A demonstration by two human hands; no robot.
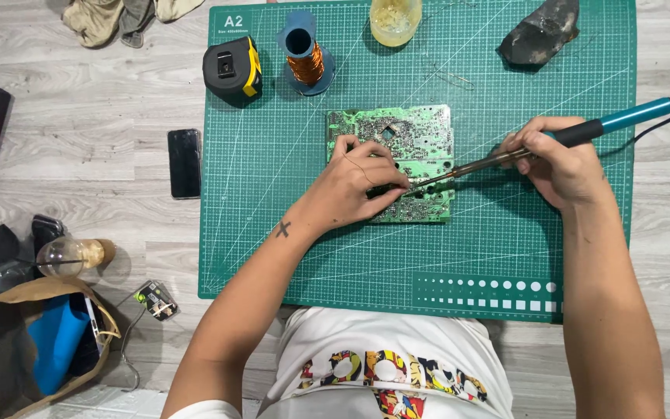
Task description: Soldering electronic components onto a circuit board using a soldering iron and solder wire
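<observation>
On the green cutting mat [273, 233], a green circuit board [420, 136] is pinned by the left hand [358, 186]; a teal-handled soldering iron [575, 133] is gripped tightly in the right hand [560, 167].

Setting: improvised home electronics workspace on a grey wood-plank floor [79, 124]; green gridded cutting mat [273, 233] fills centre frame; on it a green circuit board [420, 132], soldering iron [583, 132] at right, copper wire spool [305, 62] and tape measure [232, 70] along top; phone [184, 163] at left, light bulb [67, 256] and paper bag [9, 349] at lower left.
</observation>
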